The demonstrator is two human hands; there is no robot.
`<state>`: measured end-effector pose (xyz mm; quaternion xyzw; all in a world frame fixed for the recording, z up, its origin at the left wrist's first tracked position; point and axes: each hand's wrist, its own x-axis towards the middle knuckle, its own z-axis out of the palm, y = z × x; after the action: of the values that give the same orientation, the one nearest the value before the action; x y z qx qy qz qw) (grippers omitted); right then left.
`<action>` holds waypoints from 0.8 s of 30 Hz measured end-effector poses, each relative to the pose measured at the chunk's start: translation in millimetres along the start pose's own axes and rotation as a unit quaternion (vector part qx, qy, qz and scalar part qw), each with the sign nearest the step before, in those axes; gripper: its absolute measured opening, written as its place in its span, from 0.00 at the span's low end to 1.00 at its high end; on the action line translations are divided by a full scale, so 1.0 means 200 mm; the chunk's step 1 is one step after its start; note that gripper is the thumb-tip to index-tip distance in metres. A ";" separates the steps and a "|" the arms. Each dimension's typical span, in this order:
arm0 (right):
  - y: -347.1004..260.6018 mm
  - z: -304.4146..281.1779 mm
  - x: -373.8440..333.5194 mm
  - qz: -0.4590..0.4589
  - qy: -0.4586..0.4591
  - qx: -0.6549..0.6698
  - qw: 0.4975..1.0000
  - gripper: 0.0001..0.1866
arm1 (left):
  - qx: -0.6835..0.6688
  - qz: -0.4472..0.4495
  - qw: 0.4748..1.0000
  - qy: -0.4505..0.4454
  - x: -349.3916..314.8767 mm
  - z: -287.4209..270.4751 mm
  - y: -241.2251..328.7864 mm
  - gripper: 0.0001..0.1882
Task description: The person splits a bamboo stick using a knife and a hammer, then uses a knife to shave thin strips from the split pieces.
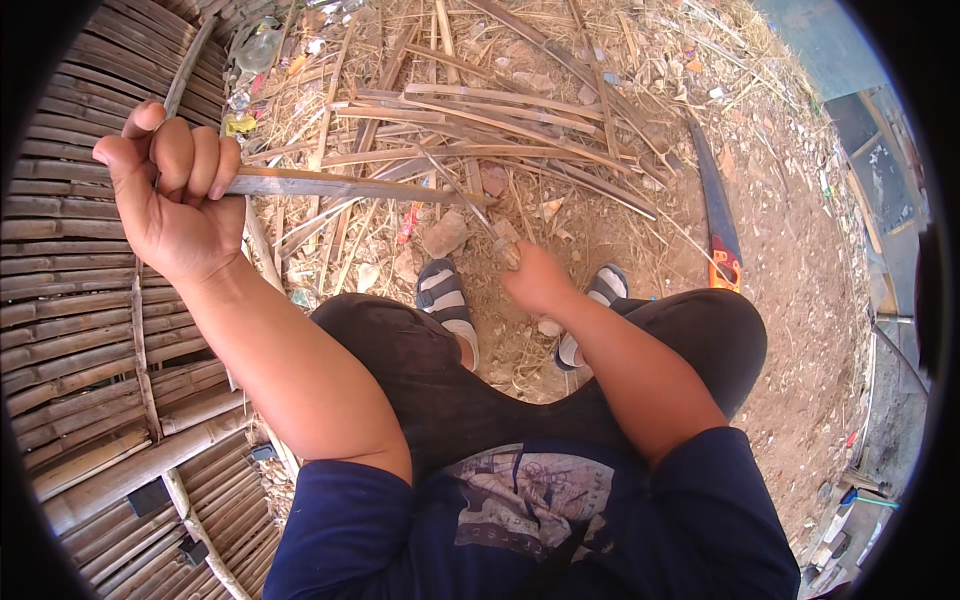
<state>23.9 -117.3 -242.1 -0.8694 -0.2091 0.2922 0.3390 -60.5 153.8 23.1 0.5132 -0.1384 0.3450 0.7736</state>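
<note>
Two bare hands are at work above straw-strewn ground: the left hand (185, 195), fingers curled closed, grips one end of a long, flat, brown-grey bamboo strip (340, 187); the right hand (540, 280) is wrapped round the handle of a thin, narrow-bladed metal knife (489, 228). The strip lies across the front of the body, its far end by the blade. A slip of the blade could, I judge, nick a foot in a dark, strapped sandal (443, 292), and the strip's edge might splinter into the curled fingers. The right fingers and most of the knife's handle are hidden; whether blade and strip touch, I cannot tell.
</note>
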 end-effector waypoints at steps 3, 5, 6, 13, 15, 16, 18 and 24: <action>-0.11 -0.08 -0.05 -0.028 0.029 0.015 0.999 0.21 | -0.009 -0.005 1.000 -0.011 0.00 -0.03 0.01 0.27; -0.34 -0.19 -0.14 -0.030 0.016 0.072 0.997 0.20 | -0.024 -0.006 1.000 -0.019 -0.01 -0.05 0.03 0.28; -0.40 -0.21 -0.17 -0.031 0.009 0.101 0.994 0.20 | -0.008 0.003 1.000 -0.005 -0.02 -0.06 0.04 0.28; 0.04 0.13 -0.04 -0.015 0.014 0.011 1.000 0.21 | 0.059 0.046 0.993 0.088 0.00 -0.04 0.01 0.28; 0.05 0.07 0.01 -0.021 -0.012 0.000 1.000 0.21 | 0.081 0.044 0.989 0.117 0.00 -0.05 0.02 0.27; 0.02 0.05 0.01 -0.012 -0.010 0.001 1.000 0.21 | 0.101 0.052 0.984 0.137 0.01 -0.04 0.01 0.26; -0.11 -0.03 -0.02 0.001 -0.014 0.005 1.000 0.20 | 0.077 0.042 0.991 0.105 0.00 -0.06 0.03 0.26; -0.36 -0.12 -0.14 -0.170 0.101 0.178 0.964 0.23 | 0.068 0.041 0.993 0.083 0.01 -0.06 0.01 0.24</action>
<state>7.6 -94.6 -165.3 -0.7718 -0.2630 0.1735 0.5524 -62.9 165.5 20.5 0.5279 -0.0713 0.4261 0.7312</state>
